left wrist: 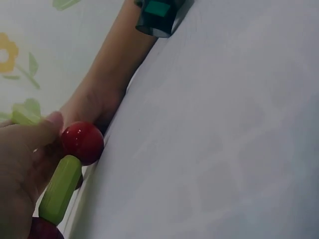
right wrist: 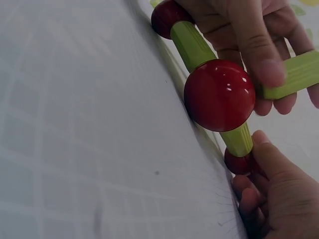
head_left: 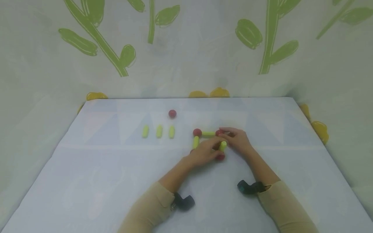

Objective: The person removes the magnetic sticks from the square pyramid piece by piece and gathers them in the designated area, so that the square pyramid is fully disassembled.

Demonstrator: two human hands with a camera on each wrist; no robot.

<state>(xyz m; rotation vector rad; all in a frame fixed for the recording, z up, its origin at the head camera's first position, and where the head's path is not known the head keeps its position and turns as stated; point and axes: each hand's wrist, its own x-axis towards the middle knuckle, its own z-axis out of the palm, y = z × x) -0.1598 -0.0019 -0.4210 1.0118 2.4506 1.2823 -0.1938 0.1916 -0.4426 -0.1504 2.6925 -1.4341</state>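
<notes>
In the head view, red balls and yellow-green rods form a joined frame lying on the table. Between thumb and fingers, my left hand (head_left: 205,152) pinches a yellow-green rod (right wrist: 294,74) that points upward. Its lower end is right at the near right red ball (right wrist: 219,95). My right hand (head_left: 237,140) grips the far right red ball (right wrist: 238,162), fingertips around it. One rod (head_left: 208,133) links that ball to the far left red ball (head_left: 197,132). Another rod (head_left: 196,142) runs toward the near left ball, mostly hidden by my left hand.
Left of the frame, three loose yellow-green rods (head_left: 159,131) lie in a row. A single red ball (head_left: 172,113) sits behind them. The white table (head_left: 102,181) ends at a pale wall (head_left: 201,61) with painted leaves. Dark wrist cameras (head_left: 251,187) jut from both sleeves.
</notes>
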